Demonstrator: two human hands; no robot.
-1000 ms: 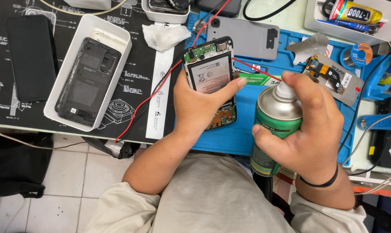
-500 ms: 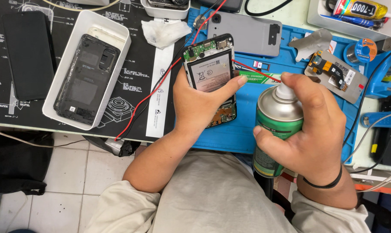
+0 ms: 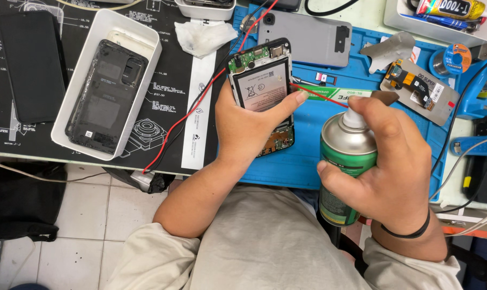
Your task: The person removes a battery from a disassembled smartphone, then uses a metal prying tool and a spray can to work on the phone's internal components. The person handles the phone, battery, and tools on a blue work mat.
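My left hand (image 3: 243,129) grips an opened phone (image 3: 262,86) with its back off, so the battery and green circuit board show. My right hand (image 3: 386,161) is wrapped around a green spray can (image 3: 345,161), forefinger on the white nozzle. A thin red straw (image 3: 319,95) runs from the nozzle to the phone's right edge beside the battery. Phone and can are held above a blue work mat (image 3: 329,134).
A white tray (image 3: 87,134) at the left holds a black phone back cover (image 3: 106,96). A dark phone (image 3: 31,67) lies at the far left on a black mat. A grey phone back (image 3: 308,40), crumpled tissue (image 3: 203,36), red wire (image 3: 184,121) and small parts lie behind.
The hands, phone and can stay almost in place. The view shifts slightly.
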